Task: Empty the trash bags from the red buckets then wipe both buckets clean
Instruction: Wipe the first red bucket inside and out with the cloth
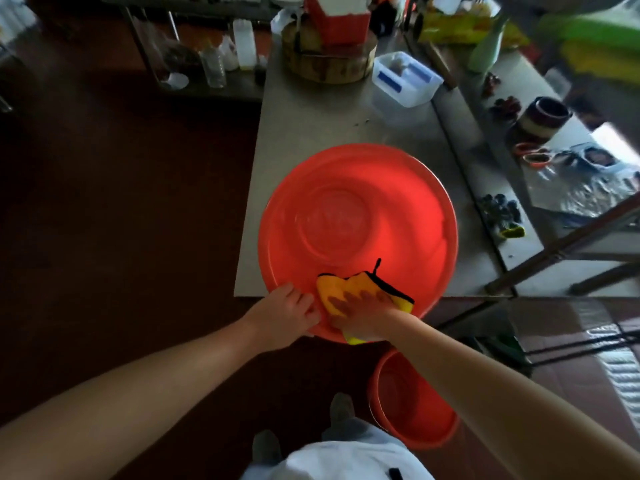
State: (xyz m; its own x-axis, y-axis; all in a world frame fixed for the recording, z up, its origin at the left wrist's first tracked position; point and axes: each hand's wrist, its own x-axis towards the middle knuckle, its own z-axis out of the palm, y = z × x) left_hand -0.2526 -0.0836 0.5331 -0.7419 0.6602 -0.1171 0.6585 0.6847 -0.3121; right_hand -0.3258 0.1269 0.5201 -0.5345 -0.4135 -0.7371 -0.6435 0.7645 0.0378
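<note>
At lower centre of the frame, we work the near rim of a red bucket (346,188) standing on the front edge of a steel table (311,123). Our right hand (363,306) lies flat and spread on a yellow cloth (332,289) with black edging, pressing it against the rim; one corner of the cloth hangs down outside the wall. Our left hand (287,311), just beside it to the left, grasps the same rim, its fingers curled over the edge to steady the bucket.

No bag shows in this bucket: we look straight down to its bare base ring, so by our reading the emptying is done here and the wiping is under way. How much of the inner wall is already clean we cannot tell, since the plastic looks alike all round.

At lower right of the frame a floor bucket (412,403), also red, stands beside our feet, partly hidden by the right forearm. What we see of its inside holds no bag either. Whether it has been wiped we cannot say; we judge it is either finished or next in line.

Toward the upper centre of the frame, a wooden block (329,60) and a clear tub (405,79) sit at the table's far end, well apart from the work.
</note>
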